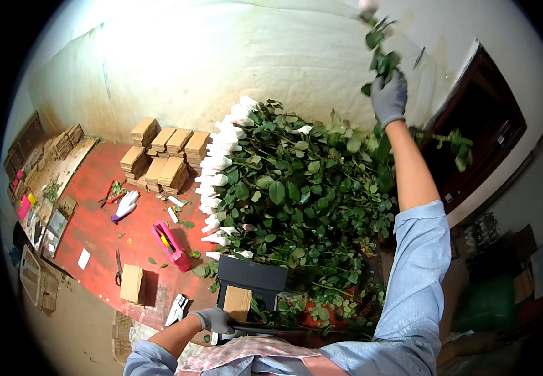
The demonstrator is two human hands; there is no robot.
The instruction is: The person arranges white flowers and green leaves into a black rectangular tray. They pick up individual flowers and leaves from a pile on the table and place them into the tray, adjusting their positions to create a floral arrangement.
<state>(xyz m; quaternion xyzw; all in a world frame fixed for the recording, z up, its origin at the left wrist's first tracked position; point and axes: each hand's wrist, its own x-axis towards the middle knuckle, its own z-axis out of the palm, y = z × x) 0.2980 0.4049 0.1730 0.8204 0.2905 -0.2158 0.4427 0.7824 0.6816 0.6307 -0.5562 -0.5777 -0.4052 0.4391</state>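
Note:
My right hand, in a grey glove, is raised high at the upper right and closed round the stem of a rose. Its pale pink bloom is blurred at the top edge of the view. At the lower middle, my left hand, also gloved in grey, curls at the near left edge of a black open stand; its fingertips are partly hidden. A brown cardboard piece lies in that stand. Beyond it, a large pile of leafy rose stems has white-netted blooms lined along its left side.
Stacks of cardboard pieces stand at the back of the red table. A pink stapler-like tool, scissors, red-handled pruners, a white glove and a cardboard stack lie left. A dark doorway is at right.

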